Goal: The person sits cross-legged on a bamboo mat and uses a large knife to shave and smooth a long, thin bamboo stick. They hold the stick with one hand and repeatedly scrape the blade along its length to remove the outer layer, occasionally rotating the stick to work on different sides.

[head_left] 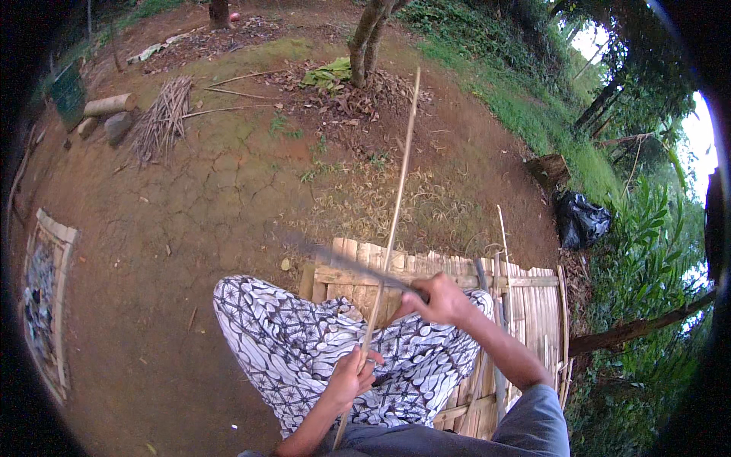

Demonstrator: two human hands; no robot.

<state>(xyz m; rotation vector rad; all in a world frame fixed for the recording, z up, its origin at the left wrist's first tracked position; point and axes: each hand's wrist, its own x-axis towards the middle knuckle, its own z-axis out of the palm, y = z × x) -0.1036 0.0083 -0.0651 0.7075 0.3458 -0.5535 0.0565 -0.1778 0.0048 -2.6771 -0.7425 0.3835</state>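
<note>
A long, thin bamboo strip rises from my lap and points away over the ground. My left hand is closed around its lower part, close to my body. In my right hand is the handle of a long knife, its dark blade smeared by motion. The blade lies across the strip above my left hand; whether it touches or cuts into it, I cannot tell. Patterned black-and-white cloth covers my crossed legs, which rest on a bamboo slat platform.
Thin shavings litter the soil beyond the platform. A tree trunk stands ahead. A stick bundle, a cut log and a stone lie far left. At right are a stump and a black plastic bag.
</note>
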